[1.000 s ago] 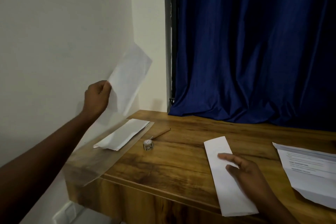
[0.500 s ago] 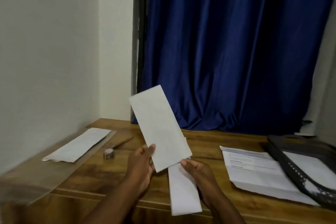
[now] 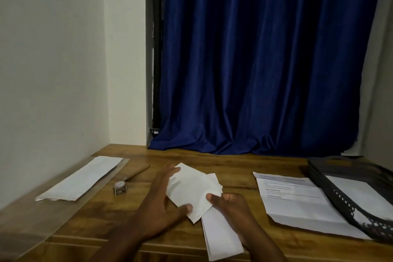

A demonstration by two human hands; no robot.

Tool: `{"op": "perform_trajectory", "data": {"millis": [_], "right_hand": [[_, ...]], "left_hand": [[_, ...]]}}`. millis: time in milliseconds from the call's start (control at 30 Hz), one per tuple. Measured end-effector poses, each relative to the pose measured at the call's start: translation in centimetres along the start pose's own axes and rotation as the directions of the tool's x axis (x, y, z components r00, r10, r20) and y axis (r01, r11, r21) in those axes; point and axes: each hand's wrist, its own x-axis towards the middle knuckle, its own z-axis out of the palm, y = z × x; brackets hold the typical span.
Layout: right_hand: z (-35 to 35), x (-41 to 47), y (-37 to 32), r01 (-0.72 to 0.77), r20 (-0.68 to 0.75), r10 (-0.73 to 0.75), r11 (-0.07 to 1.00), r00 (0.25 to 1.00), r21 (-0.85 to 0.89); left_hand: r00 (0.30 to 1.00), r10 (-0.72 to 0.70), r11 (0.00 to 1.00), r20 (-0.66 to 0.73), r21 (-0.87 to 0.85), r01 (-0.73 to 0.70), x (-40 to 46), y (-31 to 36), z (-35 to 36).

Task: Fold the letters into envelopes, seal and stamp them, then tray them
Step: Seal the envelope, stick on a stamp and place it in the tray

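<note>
Near the front edge of the wooden desk (image 3: 212,161), at about 6 o'clock in the view, two bare hands are holding a white envelope (image 3: 191,189). The left hand (image 3: 163,204) is gripping the envelope's left side, with its fingers lying along the far edge and its thumb pressing on the near corner. The right hand (image 3: 229,204) is pinching the envelope's right edge with its thumb on top; its other fingers are hiding under the paper. The envelope is lying tilted, one corner pointing toward 11 o'clock and one toward 5 o'clock.

Under the envelope a folded letter (image 3: 221,238) is lying on the desk, long and narrow, reaching toward 6 o'clock and sticking a little past the desk edge. Whether the envelope is touching it is hard to tell.

At 9 o'clock a stack of white envelopes (image 3: 80,178) is resting on a clear plastic sheet (image 3: 38,217). Just beside it, toward 8 o'clock from the hands, a small roll of stamps (image 3: 120,187) is standing, with a thin brown stick (image 3: 138,173) lying behind it.

At 3 o'clock a printed letter (image 3: 297,204) is lying flat and partly unfolded. Its right edge is sitting under a black mesh tray (image 3: 348,200) at 4 o'clock, and white paper (image 3: 359,193) is lying inside the tray.

At 12 o'clock a dark blue curtain (image 3: 265,59) is hanging down to the desk.
</note>
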Motion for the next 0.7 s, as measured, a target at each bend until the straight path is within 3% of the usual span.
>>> {"op": "perform_trajectory", "data": {"millis": [100, 300, 500, 700], "right_hand": [[-0.3, 0.5, 0.1, -0.002, 0.011, 0.002, 1.000, 1.000, -0.013], [-0.7, 1.0, 0.4, -0.002, -0.005, 0.002, 1.000, 1.000, -0.031], [-0.8, 0.7, 0.4, 0.007, -0.006, -0.006, 0.997, 1.000, 0.075], [-1.3, 0.1, 0.2, 0.003, 0.077, -0.008, 0.998, 0.997, 0.062]], "left_hand": [[0.962, 0.157, 0.974, 0.224, 0.123, -0.188, 0.3, 0.3, 0.0], [0.882, 0.313, 0.903, 0.353, 0.179, -0.392, 3.3, 1.1, 1.3], [0.909, 0.256, 0.958, 0.329, 0.041, -0.284, 4.3, 0.5, 4.0], [0.933, 0.255, 0.965, 0.255, -0.005, -0.262, 4.0, 0.1, 4.2]]}}
